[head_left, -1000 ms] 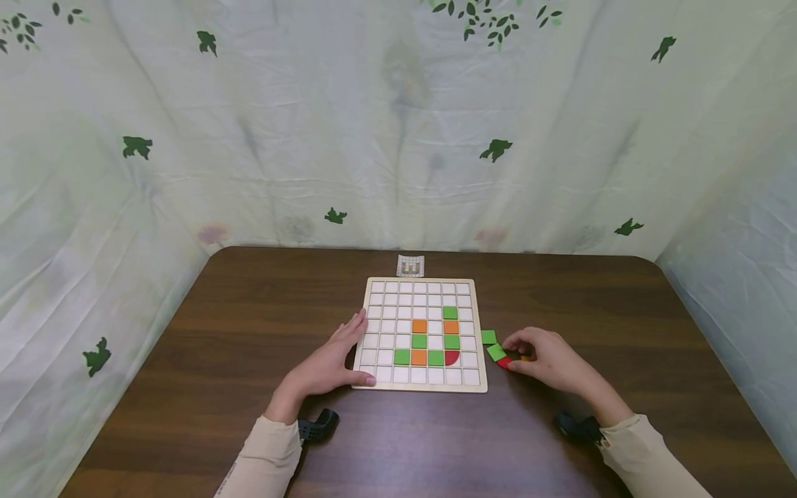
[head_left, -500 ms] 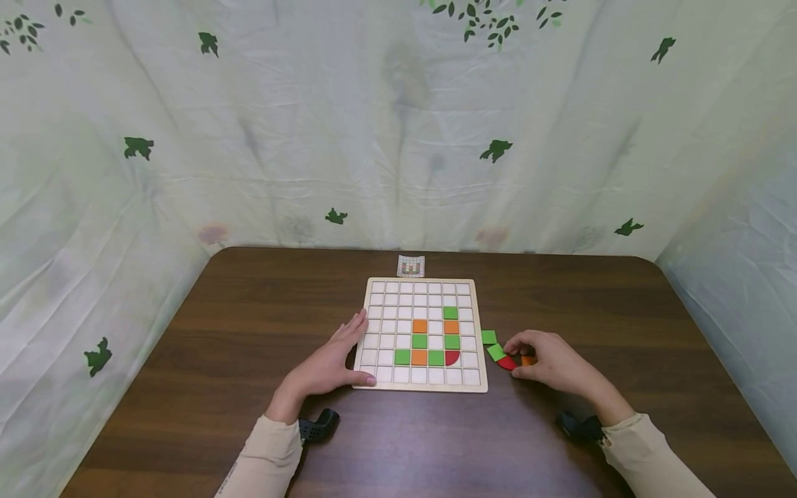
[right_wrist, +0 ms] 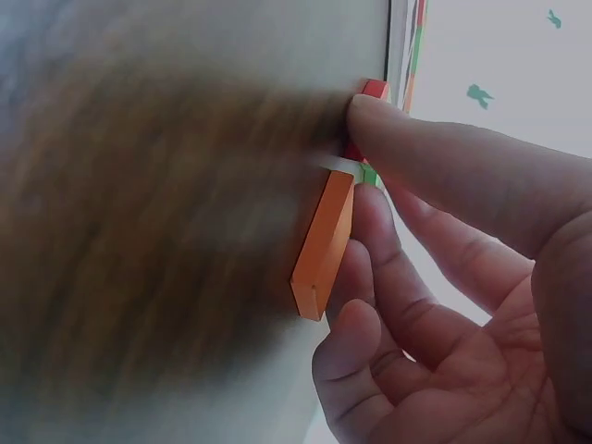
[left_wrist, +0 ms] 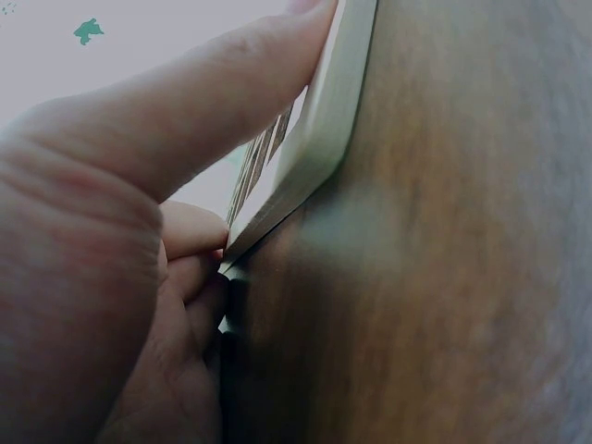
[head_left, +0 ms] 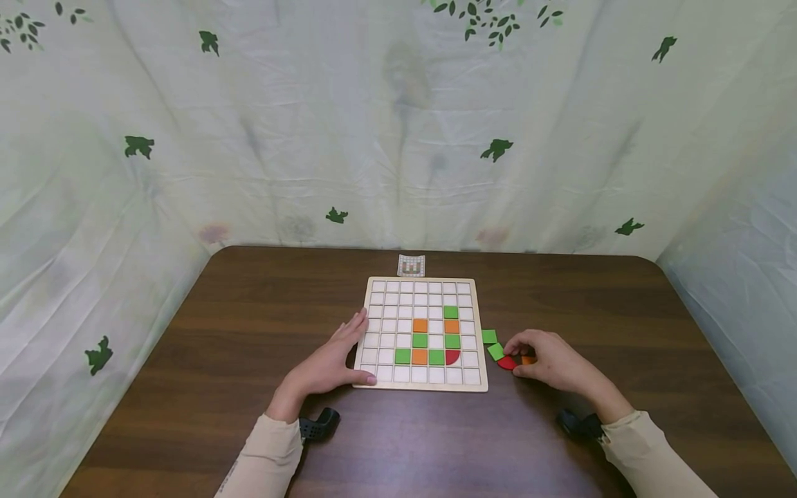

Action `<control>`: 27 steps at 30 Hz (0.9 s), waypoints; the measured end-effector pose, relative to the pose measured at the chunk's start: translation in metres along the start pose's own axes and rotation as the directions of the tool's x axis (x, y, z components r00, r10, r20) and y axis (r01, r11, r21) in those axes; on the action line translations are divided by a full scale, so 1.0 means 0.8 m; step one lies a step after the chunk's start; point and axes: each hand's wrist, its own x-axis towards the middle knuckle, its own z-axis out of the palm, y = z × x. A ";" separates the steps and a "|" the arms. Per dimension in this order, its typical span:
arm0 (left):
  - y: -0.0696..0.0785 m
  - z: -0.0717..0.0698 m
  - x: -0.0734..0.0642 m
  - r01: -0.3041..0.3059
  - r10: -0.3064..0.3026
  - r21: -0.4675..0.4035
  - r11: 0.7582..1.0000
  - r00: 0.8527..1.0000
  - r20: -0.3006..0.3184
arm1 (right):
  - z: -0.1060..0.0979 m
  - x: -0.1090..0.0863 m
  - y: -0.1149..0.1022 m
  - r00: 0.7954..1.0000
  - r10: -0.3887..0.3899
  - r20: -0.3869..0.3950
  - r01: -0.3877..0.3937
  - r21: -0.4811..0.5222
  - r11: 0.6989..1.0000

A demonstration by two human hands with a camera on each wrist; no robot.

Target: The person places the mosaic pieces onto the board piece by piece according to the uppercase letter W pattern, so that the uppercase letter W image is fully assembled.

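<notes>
A square grid board [head_left: 480, 366] lies on the table, with several green, orange and red pieces in its white cells. My left hand [head_left: 330, 358] rests on its left side, fingers along the edge and thumb [left_wrist: 213, 102] over the near corner. Right of the board, my right hand [head_left: 549, 361] pinches a red rounded tile [head_left: 507, 363] between thumb and index finger, low at the tabletop. An orange tile [right_wrist: 324, 245] sits beside the curled fingers of that hand, partly hidden in the head view. Two green square tiles [head_left: 489, 337] lie between this hand and the board.
A small pattern card [head_left: 411, 265] lies just beyond the board's far edge. The brown wooden table [head_left: 280, 290] meets a pale curtain [head_left: 398, 138] with leaf prints at the back. Black straps with cameras [head_left: 319, 425] sit on both wrists.
My right thumb and fingers have shifted slightly right, showing more of the red tile. The left hand and the board keep their places.
</notes>
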 end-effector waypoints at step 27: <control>0.002 0.000 -0.001 0.018 -0.017 -0.013 1.000 1.000 0.006 | -0.001 0.000 0.001 0.999 -0.010 0.047 0.012 -0.037 0.999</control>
